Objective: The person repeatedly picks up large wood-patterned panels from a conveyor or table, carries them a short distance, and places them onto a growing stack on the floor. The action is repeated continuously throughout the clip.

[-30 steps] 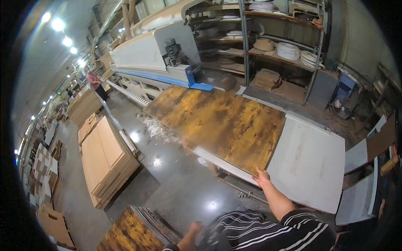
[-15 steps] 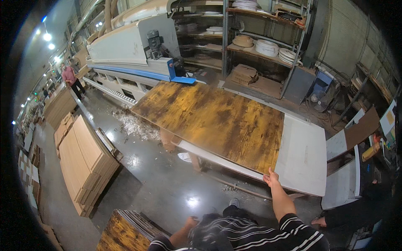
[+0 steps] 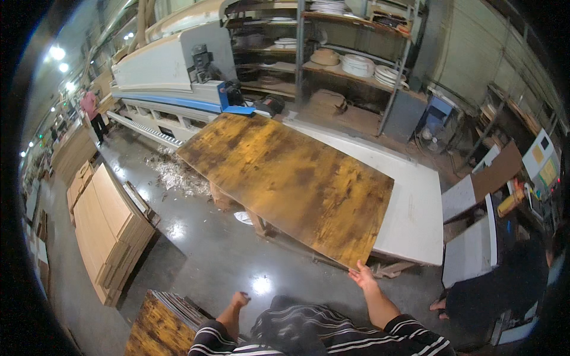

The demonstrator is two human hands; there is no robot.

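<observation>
A large wood-grain board [image 3: 291,184], mottled yellow and dark brown, lies askew over a white-topped table [image 3: 415,219], its near side jutting past the table's edge. At its near right corner my right hand [image 3: 363,276] grips it, thumb by the edge and the other fingers partly hidden. The board's far left end is beside the blue guide of a long machine [image 3: 172,89]. My left hand [image 3: 240,299] hangs over the floor in front of me, fingers curled, with nothing visible in it. Below it to the left is a stack of similar wood-grain boards [image 3: 160,326].
Pale panels [image 3: 107,231] are stacked on the left. Shelves [image 3: 350,77] with coiled edging rolls stand behind the table. Scraps [image 3: 169,172] litter the floor by the machine. A person in dark clothing [image 3: 499,291] is close on the right; another person [image 3: 92,113] stands far left.
The board's near right corner has swung toward me and off the table edge, with my right hand on it. My left hand has risen and moved left. The whole view has shifted slightly.
</observation>
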